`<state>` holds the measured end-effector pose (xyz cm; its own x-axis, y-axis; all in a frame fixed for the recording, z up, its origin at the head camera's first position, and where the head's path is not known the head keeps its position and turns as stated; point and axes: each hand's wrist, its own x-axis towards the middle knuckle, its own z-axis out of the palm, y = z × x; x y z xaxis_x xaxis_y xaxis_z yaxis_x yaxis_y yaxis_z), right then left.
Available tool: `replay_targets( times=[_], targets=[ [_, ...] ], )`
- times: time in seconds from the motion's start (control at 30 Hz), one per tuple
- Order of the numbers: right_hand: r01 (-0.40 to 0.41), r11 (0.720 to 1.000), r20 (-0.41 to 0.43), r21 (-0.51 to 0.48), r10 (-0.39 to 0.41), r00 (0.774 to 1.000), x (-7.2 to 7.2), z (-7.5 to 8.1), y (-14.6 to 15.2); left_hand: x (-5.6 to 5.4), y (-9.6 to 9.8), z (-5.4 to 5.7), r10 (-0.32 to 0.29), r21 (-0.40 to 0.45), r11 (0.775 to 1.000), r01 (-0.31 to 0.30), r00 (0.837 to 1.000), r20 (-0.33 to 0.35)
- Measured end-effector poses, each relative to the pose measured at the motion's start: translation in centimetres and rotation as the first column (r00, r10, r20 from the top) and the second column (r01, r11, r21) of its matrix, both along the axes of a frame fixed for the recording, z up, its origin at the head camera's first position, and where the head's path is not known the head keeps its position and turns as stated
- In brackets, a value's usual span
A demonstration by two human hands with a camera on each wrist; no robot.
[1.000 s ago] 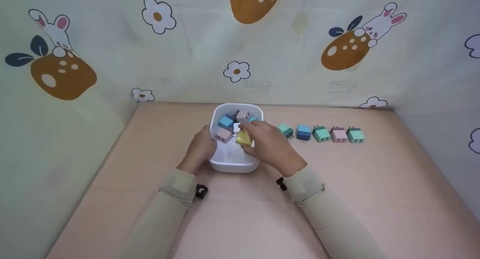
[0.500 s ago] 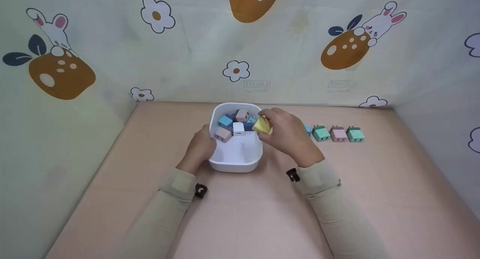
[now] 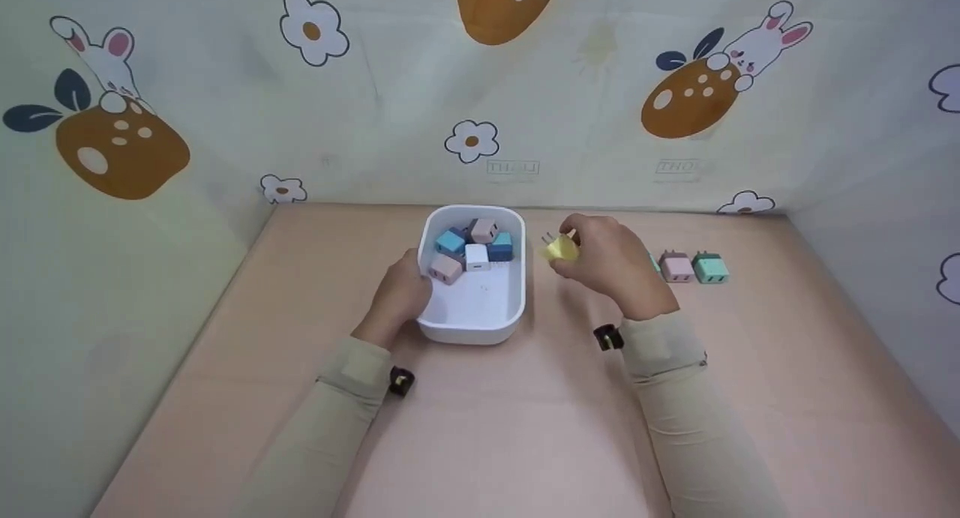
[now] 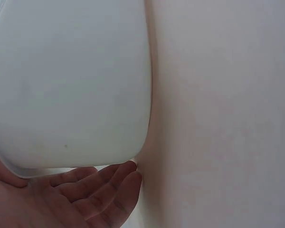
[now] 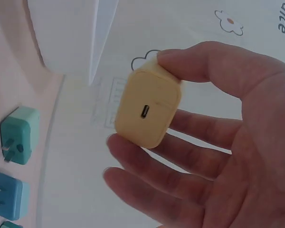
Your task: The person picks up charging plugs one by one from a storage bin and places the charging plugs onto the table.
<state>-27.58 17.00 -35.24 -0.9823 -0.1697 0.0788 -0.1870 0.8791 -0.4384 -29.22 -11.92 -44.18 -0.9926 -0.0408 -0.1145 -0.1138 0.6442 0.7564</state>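
Note:
My right hand (image 3: 611, 259) pinches a yellow charger plug (image 3: 562, 248) between thumb and fingers, raised to the right of a white plastic bin (image 3: 472, 334). In the right wrist view the charger's face with one small port slot (image 5: 145, 111) is turned to the camera; its two metal prongs show in the head view. My left hand (image 3: 396, 293) holds the bin's left side, with fingers (image 4: 102, 190) along the outer wall and the thumb at the rim. Inside the bin lie a white charger (image 3: 477, 258), pink ones (image 3: 447, 269) and blue ones (image 3: 451, 241).
On the table right of the bin, a row of chargers includes a pink one (image 3: 676, 267) and a green one (image 3: 710, 267). My right hand hides part of the row; the right wrist view shows a green charger (image 5: 20, 135) and a blue one (image 5: 9, 195). A patterned cloth wall (image 3: 375, 128) stands behind.
My right hand has lifted the yellow charger out of the bin and carried it rightward past the rim. The left hand and the bin have stayed in place.

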Motion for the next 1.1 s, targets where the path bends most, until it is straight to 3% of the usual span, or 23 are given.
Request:
replay_targets(
  times=[0.57, 1.1],
  targets=[
    [0.029, 0.998, 0.154, 0.052, -0.037, 0.987, -1.7, -2.6, 1.4, 0.1, -0.1, -0.1, -0.011, 0.0, 1.0, 0.011, 1.0, -0.024],
    [0.052, 0.998, 0.294, 0.047, -0.064, 0.954, -1.8, -3.9, 1.6, 0.1, 0.0, -0.1, -0.013, -0.005, 1.0, 0.012, 1.0, -0.014]
  ],
)
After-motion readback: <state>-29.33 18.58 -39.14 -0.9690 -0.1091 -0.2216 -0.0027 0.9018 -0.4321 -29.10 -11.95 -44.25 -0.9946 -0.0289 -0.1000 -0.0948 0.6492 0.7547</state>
